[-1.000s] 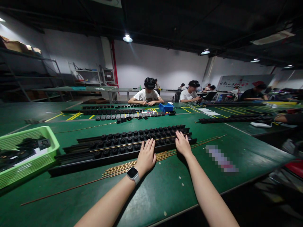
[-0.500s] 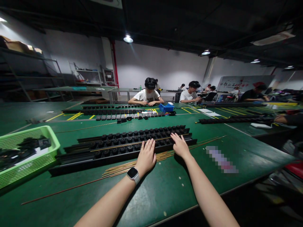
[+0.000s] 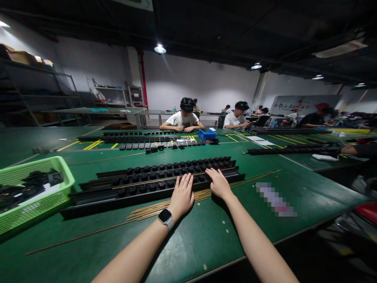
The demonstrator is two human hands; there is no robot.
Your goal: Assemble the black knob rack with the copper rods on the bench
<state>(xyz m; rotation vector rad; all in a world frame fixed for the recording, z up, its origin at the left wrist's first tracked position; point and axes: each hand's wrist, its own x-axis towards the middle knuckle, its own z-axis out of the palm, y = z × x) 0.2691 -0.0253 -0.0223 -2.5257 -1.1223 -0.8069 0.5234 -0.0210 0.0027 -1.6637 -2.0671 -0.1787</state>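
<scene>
My left hand (image 3: 182,195), with a smartwatch on its wrist, lies flat with fingers stretched onto the near long black strip of socket modules (image 3: 129,189). My right hand (image 3: 217,182) rests beside it, fingers spread on the same strip. A thin brass rod (image 3: 153,181) lies along the strip's top under my fingertips. A bundle of brass rods (image 3: 150,210) lies on the green table just in front of the strip, partly under my hands. A second black strip (image 3: 176,165) runs parallel behind.
A green mesh basket (image 3: 63,184) holding black parts stands at the left. More black strips and a blue bin (image 3: 207,134) lie farther back, where several seated people work. The table's front edge (image 3: 265,245) drops off at the right.
My right hand has slid leftward along the strip toward my left hand. The left hand has stayed in place.
</scene>
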